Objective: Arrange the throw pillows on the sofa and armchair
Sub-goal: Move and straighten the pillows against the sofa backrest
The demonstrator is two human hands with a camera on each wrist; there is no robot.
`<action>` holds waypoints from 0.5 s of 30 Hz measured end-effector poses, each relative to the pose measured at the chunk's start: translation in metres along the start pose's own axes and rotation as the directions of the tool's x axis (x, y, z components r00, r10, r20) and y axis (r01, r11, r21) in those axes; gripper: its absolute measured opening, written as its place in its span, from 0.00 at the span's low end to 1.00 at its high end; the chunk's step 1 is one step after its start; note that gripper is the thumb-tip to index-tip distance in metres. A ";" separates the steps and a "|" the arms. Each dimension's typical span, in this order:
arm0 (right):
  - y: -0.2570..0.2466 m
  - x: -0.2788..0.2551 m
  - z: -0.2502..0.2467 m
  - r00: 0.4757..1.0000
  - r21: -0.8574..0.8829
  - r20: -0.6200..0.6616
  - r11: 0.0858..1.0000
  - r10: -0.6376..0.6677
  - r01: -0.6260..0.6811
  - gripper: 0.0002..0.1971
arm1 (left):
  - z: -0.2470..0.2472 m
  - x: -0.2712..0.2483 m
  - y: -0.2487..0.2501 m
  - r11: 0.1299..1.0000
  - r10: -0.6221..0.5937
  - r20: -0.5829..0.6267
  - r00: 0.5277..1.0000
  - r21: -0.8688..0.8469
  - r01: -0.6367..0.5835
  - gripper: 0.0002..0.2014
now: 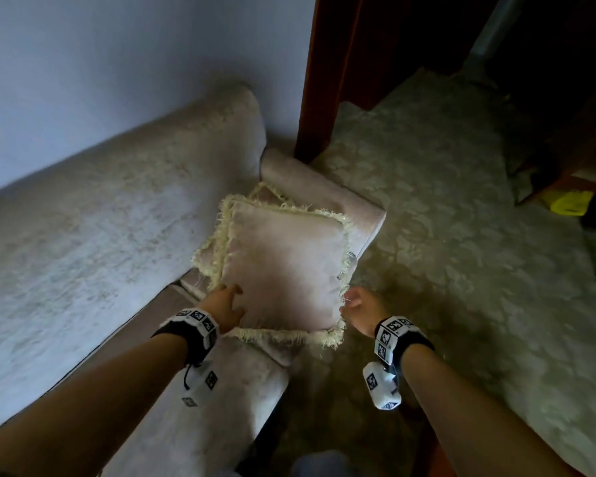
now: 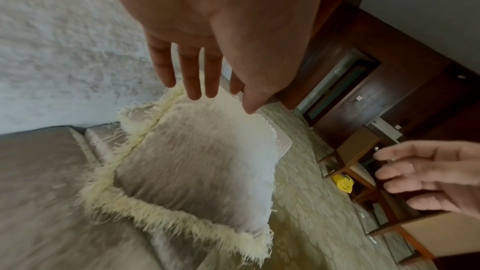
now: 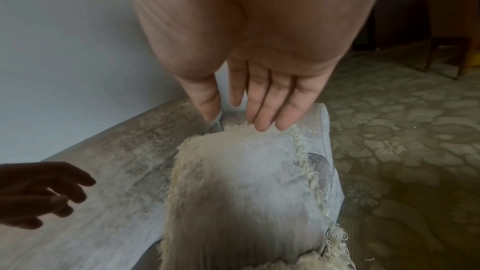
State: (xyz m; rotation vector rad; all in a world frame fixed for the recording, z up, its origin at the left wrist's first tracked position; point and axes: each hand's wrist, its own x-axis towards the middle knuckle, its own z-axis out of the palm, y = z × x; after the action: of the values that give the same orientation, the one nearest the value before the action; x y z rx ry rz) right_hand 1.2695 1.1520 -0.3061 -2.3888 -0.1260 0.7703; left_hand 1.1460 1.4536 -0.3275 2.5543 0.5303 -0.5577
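So there's a pale fringed pillow [image 1: 283,266] sitting at the right end of the sofa [image 1: 83,242], leaning up against the sofa's armrest [image 1: 327,194]. A second fringed pillow [image 1: 265,191] pokes out from behind it at about 12 o'clock, mostly hidden, only its top corner and left edge show.

Left hand [image 1: 226,306] is at roughly 8 o'clock of the front pillow, down by its lower left corner. Fingers are straight and a bit spread, nothing held. In the head view the fingertips look like they're right at the fringe, but I honestly can't tell if they're touching or just above it.

Right hand [image 1: 362,309] is at about 4 o'clock of the pillow, just off its lower right corner. Fingers loose and relaxed, holding nothing, and it looks just clear of the fringe.

Other stuff: a patterned carpet [image 1: 461,218] covers the floor to the right of the sofa, a dark wooden door frame [image 1: 313,80] stands behind the armrest, and there's something yellow [image 1: 568,203] under wooden furniture at around 2 o'clock, can't make out what.
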 end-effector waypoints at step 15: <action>0.050 0.239 -0.031 0.932 -0.127 0.325 0.984 0.159 -0.123 0.24 | 0.023 0.166 0.036 0.911 -0.389 0.071 0.918 -0.118 0.395 0.26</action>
State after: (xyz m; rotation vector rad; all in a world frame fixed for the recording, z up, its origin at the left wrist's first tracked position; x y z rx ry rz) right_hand 1.4798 1.1594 -0.4345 -2.3631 -0.1366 1.2646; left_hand 1.2953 1.4560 -0.4108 2.3128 1.0419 -0.6913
